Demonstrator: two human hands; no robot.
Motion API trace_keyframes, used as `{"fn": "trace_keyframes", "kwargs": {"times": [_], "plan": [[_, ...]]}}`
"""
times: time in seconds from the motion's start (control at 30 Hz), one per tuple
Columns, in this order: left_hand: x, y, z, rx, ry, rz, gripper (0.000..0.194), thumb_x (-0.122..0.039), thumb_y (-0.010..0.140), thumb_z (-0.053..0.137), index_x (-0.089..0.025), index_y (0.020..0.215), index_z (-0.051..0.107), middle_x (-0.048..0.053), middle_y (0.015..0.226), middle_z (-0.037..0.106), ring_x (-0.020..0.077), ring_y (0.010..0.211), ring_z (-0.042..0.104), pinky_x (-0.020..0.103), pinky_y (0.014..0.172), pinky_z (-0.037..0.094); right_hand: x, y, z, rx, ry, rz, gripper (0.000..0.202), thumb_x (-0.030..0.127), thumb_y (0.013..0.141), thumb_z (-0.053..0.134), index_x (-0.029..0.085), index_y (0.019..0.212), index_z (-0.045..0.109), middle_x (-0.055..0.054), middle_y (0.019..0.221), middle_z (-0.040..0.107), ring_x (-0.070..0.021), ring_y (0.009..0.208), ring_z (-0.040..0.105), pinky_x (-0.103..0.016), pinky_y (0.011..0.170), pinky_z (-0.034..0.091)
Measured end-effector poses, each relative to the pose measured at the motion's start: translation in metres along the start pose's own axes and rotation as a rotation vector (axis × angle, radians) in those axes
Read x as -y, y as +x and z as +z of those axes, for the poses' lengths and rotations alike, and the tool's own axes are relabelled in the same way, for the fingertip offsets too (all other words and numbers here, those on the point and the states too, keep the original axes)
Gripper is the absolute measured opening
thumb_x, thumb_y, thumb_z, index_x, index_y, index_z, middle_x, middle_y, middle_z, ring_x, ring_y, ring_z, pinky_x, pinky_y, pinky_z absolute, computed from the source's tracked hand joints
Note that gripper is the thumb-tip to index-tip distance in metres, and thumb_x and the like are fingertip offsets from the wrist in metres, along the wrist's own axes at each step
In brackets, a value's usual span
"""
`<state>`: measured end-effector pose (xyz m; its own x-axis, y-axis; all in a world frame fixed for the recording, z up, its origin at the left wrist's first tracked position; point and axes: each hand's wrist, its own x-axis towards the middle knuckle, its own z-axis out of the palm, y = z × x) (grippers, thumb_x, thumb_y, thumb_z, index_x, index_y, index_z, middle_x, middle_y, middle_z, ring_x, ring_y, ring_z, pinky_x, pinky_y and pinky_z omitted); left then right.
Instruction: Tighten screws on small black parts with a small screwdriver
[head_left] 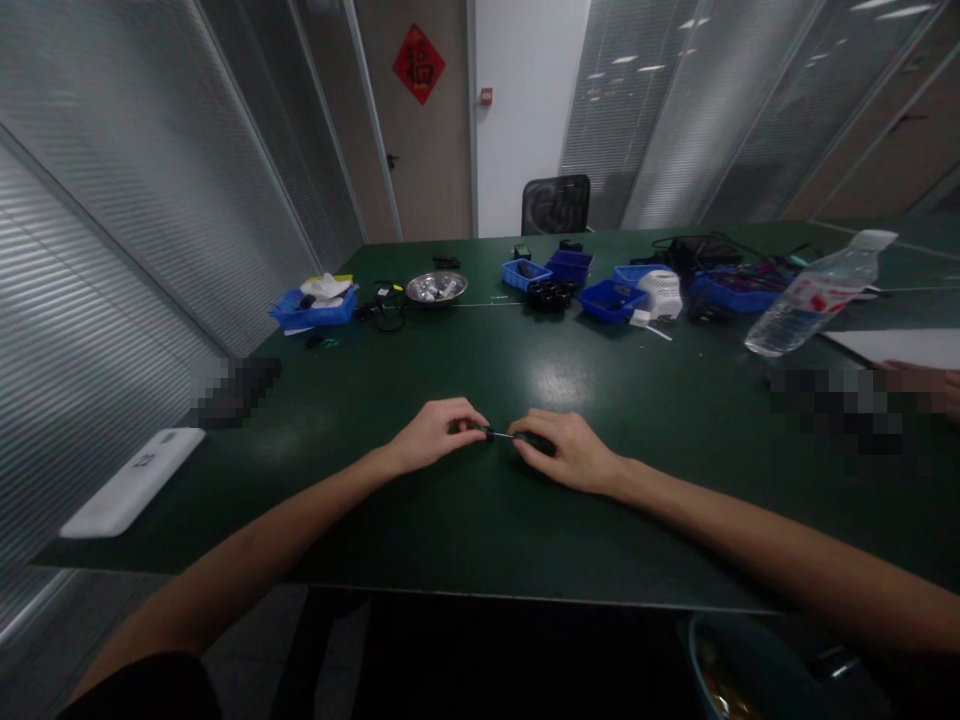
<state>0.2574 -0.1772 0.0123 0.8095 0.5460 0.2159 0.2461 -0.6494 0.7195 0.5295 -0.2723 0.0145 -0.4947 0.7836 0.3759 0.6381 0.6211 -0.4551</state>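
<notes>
Pinches a small dark piece (490, 433) in the left hand (437, 434), at the tip of a dark-handled screwdriver (534, 440) grasped in the right hand (568, 450), over the green table (465, 540).

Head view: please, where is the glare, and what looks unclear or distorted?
Head view: pale glare on the green table, beyond the left hand and right hand; head view: the dark items they hold are too dim to identify; head view: the bottle leans outward, perhaps lens distortion, and square pixelation hides patches at both sides.
</notes>
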Motion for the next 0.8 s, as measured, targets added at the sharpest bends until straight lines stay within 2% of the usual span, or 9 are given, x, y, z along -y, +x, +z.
{"fn": "trace_keyframes", "kwargs": {"times": [0.07, 0.13, 0.43, 0.8], "plan": [[-0.011, -0.002, 0.010, 0.044, -0.026, 0.033, 0.027, -0.039, 0.099, 0.070, -0.018, 0.115, 0.077, 0.006, 0.103, 0.069, 0.0148, 0.083, 0.062, 0.028, 0.075, 0.048, 0.001, 0.000, 0.000, 0.003, 0.000, -0.012, 0.023, 0.030, 0.104, 0.057, 0.019, 0.118, 0.072, -0.005, 0.101, 0.072, -0.0155, 0.079, 0.067, -0.028, 0.070, 0.049], [-0.013, -0.003, 0.013, 0.063, -0.022, 0.052, 0.025, -0.036, 0.099, 0.071, -0.018, 0.115, 0.077, 0.006, 0.103, 0.069, 0.0150, 0.083, 0.062, 0.028, 0.076, 0.048, 0.001, 0.000, 0.001, 0.003, 0.005, -0.023, 0.022, 0.029, 0.102, 0.058, 0.018, 0.114, 0.072, -0.005, 0.098, 0.072, -0.0155, 0.078, 0.067, -0.028, 0.070, 0.049], [-0.003, -0.003, 0.002, 0.058, -0.013, 0.058, 0.025, -0.035, 0.098, 0.073, -0.018, 0.115, 0.077, 0.006, 0.105, 0.069, 0.0157, 0.086, 0.062, 0.029, 0.076, 0.049, 0.002, 0.000, 0.000, 0.002, -0.026, 0.012, 0.018, 0.025, 0.096, 0.060, 0.018, 0.106, 0.074, -0.004, 0.094, 0.073, -0.0148, 0.073, 0.065, -0.027, 0.067, 0.046], [-0.006, -0.004, 0.001, 0.072, -0.020, 0.040, 0.026, -0.037, 0.098, 0.072, -0.017, 0.114, 0.076, 0.007, 0.104, 0.068, 0.0158, 0.083, 0.061, 0.029, 0.075, 0.048, 0.002, 0.001, 0.001, 0.043, -0.052, 0.030, 0.019, 0.027, 0.097, 0.060, 0.021, 0.107, 0.075, -0.004, 0.096, 0.075, -0.0168, 0.076, 0.068, -0.029, 0.070, 0.048]]}}
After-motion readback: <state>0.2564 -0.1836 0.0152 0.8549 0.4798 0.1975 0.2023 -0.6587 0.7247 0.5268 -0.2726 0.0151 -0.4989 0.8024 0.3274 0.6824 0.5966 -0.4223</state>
